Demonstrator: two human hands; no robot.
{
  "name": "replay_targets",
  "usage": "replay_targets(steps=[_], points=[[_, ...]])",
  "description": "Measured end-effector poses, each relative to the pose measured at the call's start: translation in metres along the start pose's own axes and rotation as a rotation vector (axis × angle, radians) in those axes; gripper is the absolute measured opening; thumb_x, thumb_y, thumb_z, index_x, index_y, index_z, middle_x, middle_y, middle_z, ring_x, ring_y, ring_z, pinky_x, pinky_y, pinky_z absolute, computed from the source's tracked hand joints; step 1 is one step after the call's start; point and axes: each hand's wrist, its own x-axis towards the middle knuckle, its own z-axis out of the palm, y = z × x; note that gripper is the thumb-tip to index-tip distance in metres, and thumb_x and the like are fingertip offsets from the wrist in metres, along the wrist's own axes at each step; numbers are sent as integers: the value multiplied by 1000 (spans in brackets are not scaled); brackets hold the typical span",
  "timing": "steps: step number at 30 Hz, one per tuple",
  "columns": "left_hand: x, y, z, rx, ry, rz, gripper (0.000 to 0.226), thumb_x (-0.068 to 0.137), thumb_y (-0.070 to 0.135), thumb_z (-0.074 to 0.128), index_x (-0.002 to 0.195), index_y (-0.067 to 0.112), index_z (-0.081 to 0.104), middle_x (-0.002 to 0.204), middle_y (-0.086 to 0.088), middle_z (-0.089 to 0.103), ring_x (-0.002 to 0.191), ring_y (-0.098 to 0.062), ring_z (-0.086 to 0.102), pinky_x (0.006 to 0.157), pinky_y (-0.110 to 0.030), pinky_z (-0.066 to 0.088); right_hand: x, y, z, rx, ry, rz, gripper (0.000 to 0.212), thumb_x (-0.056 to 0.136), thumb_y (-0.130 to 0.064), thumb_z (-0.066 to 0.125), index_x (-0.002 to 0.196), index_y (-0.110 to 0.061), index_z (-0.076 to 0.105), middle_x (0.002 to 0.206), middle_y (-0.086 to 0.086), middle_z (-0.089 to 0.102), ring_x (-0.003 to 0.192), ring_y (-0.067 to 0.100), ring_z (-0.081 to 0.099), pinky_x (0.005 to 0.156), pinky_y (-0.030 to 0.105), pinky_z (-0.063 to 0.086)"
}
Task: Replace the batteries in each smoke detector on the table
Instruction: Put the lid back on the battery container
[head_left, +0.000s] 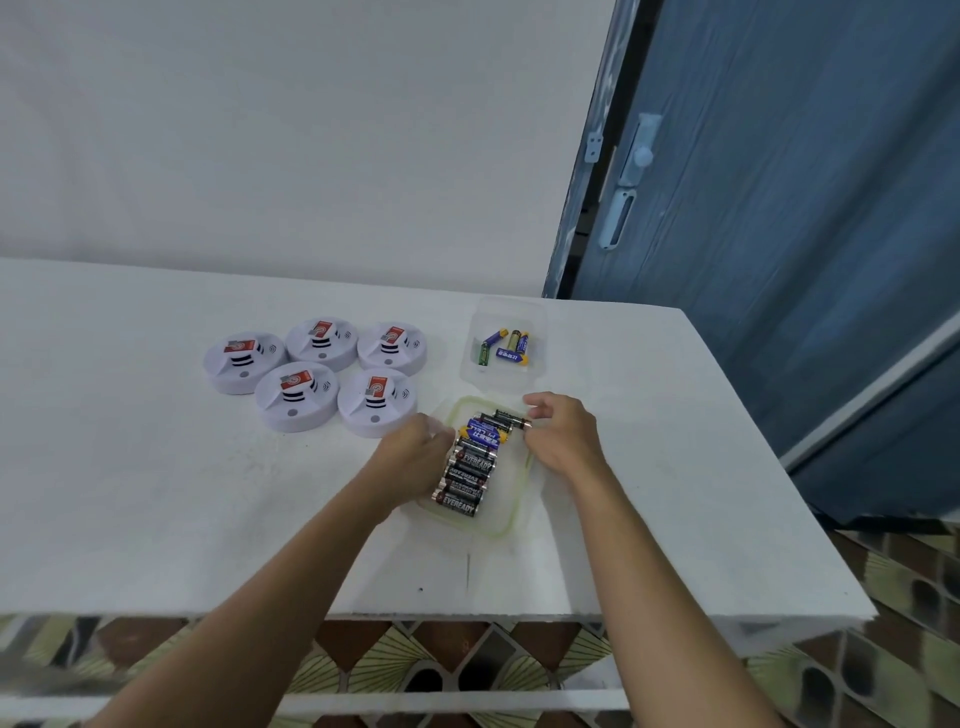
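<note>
Up in the right of the frame a blue-grey wooden door (779, 208) with a pale latch (641, 156) stands beside a plain white wall (285, 130), and patterned floor tiles (909, 587) show past the lower right corner of the white table (156, 493). On the table, left of centre, five round white plastic smoke detectors with red labels (297, 397) sit packed together in two rows, well clear of both hands. To their right, near the far edge, is a small clear plastic box (524, 382) with a few loose green, blue and yellow batteries (511, 356) lying in it. Just nearer than that, at mid-frame, lies a shallow clear tray with a green rim (511, 519), holding a row of black cylindrical batteries (465, 475) side by side, with one blue and yellow battery (480, 434) among them. Nothing lies between the hands and the tray. The left hand (415, 457) is pressed against the tray's left rim with its fingers curled; I cannot tell whether it actually grips the rim. The right hand (558, 439) is at the far end of the row, thumb and fingers pinching the tip of the farthest black battery (506, 417).
</note>
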Motion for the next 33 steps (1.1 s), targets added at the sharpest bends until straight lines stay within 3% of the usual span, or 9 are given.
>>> replay_targets(steps=[6, 9, 13, 16, 20, 25, 27, 30, 33], points=[[-9, -5, -11, -210, 23, 18, 22, 101, 26, 48, 102, 7, 58, 88, -8, 66, 51, -15, 54, 44, -26, 43, -1, -10, -1, 65, -4, -43, 48, 85, 2, 62, 130, -16, 64, 110, -6, 64, 102, 9, 58, 83, 19, 43], [-7, -6, -17, -263, 22, 55, 26, 100, 23, 50, 98, 0, 60, 79, -7, 63, 46, -14, 50, 41, -26, 39, -2, -13, -2, 91, -10, -74, 43, 88, -3, 63, 129, -16, 66, 111, -6, 65, 107, 11, 60, 85, 21, 47], [-7, -5, -26, -298, 24, 74, 28, 99, 21, 53, 96, -6, 60, 72, -8, 60, 46, -16, 48, 42, -26, 38, -4, -21, -3, 188, 8, -101, 33, 90, -16, 60, 122, -21, 68, 109, -11, 66, 98, 2, 60, 73, 13, 44], [-5, -2, -31, -354, 48, 59, 27, 98, 22, 55, 99, -3, 63, 77, -15, 65, 59, -26, 54, 54, -35, 46, -1, -25, 0, 286, 108, -106, 25, 92, -19, 57, 114, -24, 67, 103, -16, 62, 86, -7, 56, 67, 11, 40], [-2, 2, -37, -427, 99, 84, 28, 97, 23, 57, 99, -4, 64, 91, -28, 68, 71, -35, 59, 68, -50, 50, 17, -24, 8, 333, 302, -98, 29, 92, -20, 57, 121, -21, 61, 125, -4, 53, 99, 11, 56, 83, 25, 41], [5, 12, -42, -481, 192, 69, 25, 98, 22, 56, 98, -2, 64, 83, -21, 69, 72, -36, 64, 74, -55, 55, 47, -28, 10, 241, 242, 39, 54, 97, -33, 56, 146, -13, 45, 149, 6, 42, 126, 26, 53, 104, 39, 46], [9, 15, -43, -514, 227, 54, 19, 97, 21, 56, 93, 5, 65, 85, -16, 72, 74, -36, 67, 80, -57, 55, 53, -31, 8, 198, 171, 100, 55, 96, -32, 56, 145, -8, 45, 139, 6, 50, 115, 29, 57, 98, 46, 53], [14, 16, -44, -539, 260, 30, 18, 97, 23, 57, 96, 6, 63, 91, -17, 73, 75, -37, 69, 82, -61, 54, 55, -34, 5, 163, 130, 121, 34, 87, -19, 52, 117, -6, 63, 110, 10, 68, 76, 29, 67, 77, 46, 62], [19, 17, -46, -547, 280, 24, 23, 97, 26, 57, 104, 5, 62, 95, -16, 73, 74, -37, 70, 81, -60, 55, 51, -34, 2, 143, 141, 120, 40, 79, -9, 46, 114, -5, 66, 89, 9, 69, 76, 36, 73, 79, 47, 61]])
